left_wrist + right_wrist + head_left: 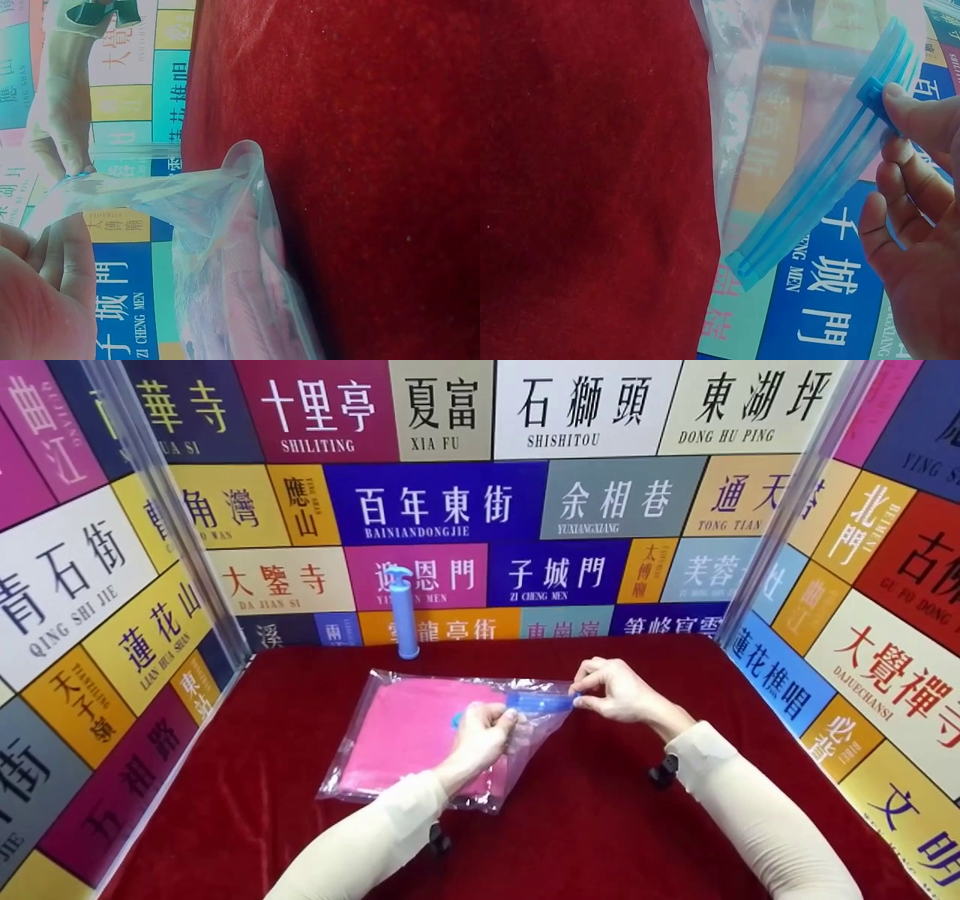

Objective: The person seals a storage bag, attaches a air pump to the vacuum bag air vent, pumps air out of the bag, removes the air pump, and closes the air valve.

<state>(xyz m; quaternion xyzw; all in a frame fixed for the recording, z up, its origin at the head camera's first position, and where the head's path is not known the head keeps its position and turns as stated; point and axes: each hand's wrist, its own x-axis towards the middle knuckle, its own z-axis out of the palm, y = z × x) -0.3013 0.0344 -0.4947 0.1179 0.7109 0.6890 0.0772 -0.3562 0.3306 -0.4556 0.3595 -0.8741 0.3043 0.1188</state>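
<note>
A clear plastic vacuum bag (pixel 525 757) with a folded pink cloth (pixel 409 720) inside lies on the table, its opening side lifted. Along that side runs a blue zip strip (pixel 544 702). My right hand (pixel 619 690) pinches a small blue slider (pixel 876 99) on the strip between thumb and fingers. Below the slider, the strip slants down to its loose end in the right wrist view. With thumb and fingers my left hand (pixel 482 735) pinches the bag's edge farther left. Part of a blue round valve (pixel 456 721) shows beside the left hand, the rest hidden behind it.
A blue hand pump (pixel 403 619) stands upright behind the bag, near the table's back edge. Dark red cloth (pixel 600 825) covers the table. Panels with colourful lettered signs (pixel 435 502) enclose the back and both sides.
</note>
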